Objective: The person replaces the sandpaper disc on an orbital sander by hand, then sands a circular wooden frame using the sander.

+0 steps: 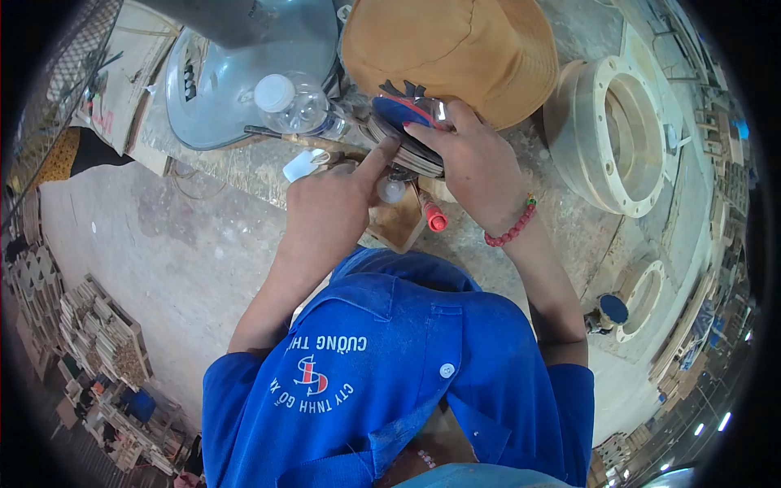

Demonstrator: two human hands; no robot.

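Note:
A stack of round discs (pixel 407 146) with a dark blue face on top is tilted between my hands. My right hand (pixel 480 167) grips its upper right side, thumb across the blue face, near a clear and red item. From the left, my left hand (pixel 333 203) reaches in with its index finger touching the stack's edge; its other fingers are curled, and what they hold, if anything, is hidden. Below the stack are a small whitish round piece (pixel 391 191), a red-tipped tool (pixel 436 220) and a wooden block (pixel 396 221).
A tan hat (pixel 451 49) lies just beyond my hands. To its left are a plastic bottle (pixel 294 103) and a clear grey shield (pixel 236 81). Large wooden rings (pixel 610 134) stand at the right, a smaller ring (pixel 643 301) below. Stacked wood (pixel 102 337) is at lower left.

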